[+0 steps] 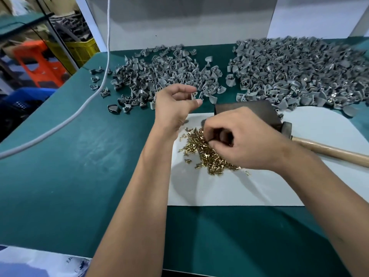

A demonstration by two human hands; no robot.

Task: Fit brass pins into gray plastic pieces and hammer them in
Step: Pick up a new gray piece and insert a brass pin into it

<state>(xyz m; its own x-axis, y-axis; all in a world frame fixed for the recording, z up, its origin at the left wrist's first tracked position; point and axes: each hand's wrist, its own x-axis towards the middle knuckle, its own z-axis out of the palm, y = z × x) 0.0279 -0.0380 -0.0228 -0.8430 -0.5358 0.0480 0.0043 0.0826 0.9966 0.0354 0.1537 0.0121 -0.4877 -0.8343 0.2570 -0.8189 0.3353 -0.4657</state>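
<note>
My left hand (175, 104) is raised over the table and pinches a small gray plastic piece (193, 95) between thumb and forefinger. My right hand (243, 138) hovers over the heap of brass pins (201, 152) on the white sheet (229, 188), its fingers curled down into the pile; whether a pin is pinched is hidden. A hammer with a wooden handle (329, 150) lies on the sheet to the right. A dark metal block (245, 110) stands just behind my right hand.
Two large heaps of gray plastic pieces lie at the back, one left of centre (159, 74) and a bigger one on the right (299, 68). A white cable (79, 108) runs across the green table top (79, 176). A white wall panel (179, 23) closes the back.
</note>
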